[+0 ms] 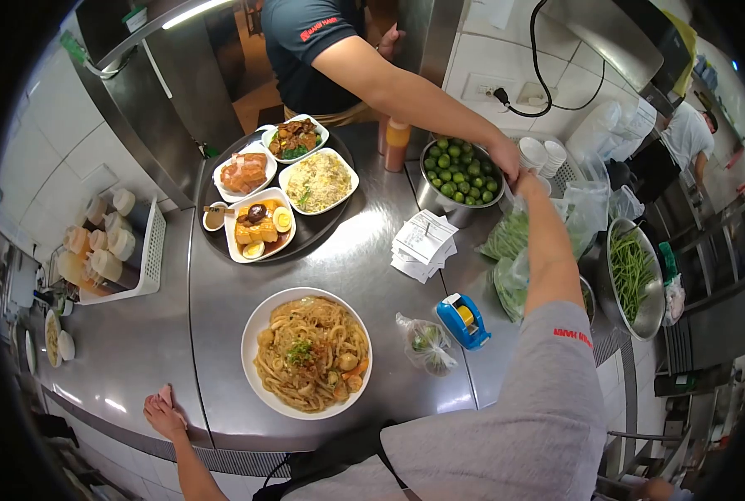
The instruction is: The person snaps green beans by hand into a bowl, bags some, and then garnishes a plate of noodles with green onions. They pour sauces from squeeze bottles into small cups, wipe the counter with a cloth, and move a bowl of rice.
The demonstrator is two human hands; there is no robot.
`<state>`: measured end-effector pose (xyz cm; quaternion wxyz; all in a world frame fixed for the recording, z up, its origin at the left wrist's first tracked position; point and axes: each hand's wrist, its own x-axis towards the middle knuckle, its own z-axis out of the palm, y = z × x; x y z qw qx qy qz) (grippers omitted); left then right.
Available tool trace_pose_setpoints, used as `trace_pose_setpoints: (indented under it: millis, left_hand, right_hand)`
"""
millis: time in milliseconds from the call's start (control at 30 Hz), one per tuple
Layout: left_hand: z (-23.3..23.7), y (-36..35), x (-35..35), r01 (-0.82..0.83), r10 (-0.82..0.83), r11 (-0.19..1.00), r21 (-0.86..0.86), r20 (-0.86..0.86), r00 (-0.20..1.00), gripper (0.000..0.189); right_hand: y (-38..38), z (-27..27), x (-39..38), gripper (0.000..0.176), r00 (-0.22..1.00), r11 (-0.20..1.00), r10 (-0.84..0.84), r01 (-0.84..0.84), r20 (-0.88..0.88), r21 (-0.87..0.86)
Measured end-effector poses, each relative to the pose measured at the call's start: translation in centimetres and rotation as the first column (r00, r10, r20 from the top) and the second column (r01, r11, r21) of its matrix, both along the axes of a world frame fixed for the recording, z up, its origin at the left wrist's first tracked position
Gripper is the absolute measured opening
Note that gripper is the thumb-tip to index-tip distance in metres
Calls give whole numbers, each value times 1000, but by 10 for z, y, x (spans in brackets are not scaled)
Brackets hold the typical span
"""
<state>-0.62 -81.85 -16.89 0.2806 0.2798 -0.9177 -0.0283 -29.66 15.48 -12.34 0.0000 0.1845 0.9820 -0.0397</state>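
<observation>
My left hand (165,415) lies on the steel counter near its front edge, fingers stretched out, holding nothing I can see. My right hand (529,185) reaches far across to the rim of a steel pot of green limes (458,174), beside stacked small white dishes (542,155). A co-worker's hand (503,157) meets mine there, and the fingers of my right hand are hidden. Between my arms sits a large white bowl (251,384) of noodles (310,355) topped with chopped greens.
A dark oval tray (335,213) carries several white dishes of food. Nearby are receipts (424,242), a blue tape dispenser (464,321), a small plastic bag (426,344), bagged greens (510,238), a bowl of green beans (631,275), sauce bottles (396,146) and a white basket (151,259).
</observation>
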Motion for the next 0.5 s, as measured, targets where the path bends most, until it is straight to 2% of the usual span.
trace_pose_setpoints:
  millis: [67,100,167,300,400,467,500]
  left_hand:
    - [0,1,0,-3,3,1000,17,1,1000,32]
    - [1,1,-1,-6,6,999,32,2,1000,32]
    - [2,1,0,5,-5,1000,25,-11,1000,30]
    - [8,13,-1,23,-23,1000,-16,-8,1000,28]
    - [6,7,1,108,-108,994,-10,-28,994,28]
    - [6,6,5,92,-92,996,-11,-37,995,28]
    - [32,32,-2,91,-92,996,-22,-52,994,28]
  right_hand:
    - [-26,24,20,75,977,979,-203,203,-70,4]
    - [-40,46,27,75,977,979,-201,202,-74,4]
    - [-59,79,45,76,986,988,-157,156,57,14]
    - [-45,100,51,78,991,986,-107,95,80,140]
    - [-44,126,66,81,999,991,-43,42,8,128]
    - [-54,142,79,77,988,995,-43,56,-151,84]
    - [-61,153,85,77,987,994,-33,49,-157,96]
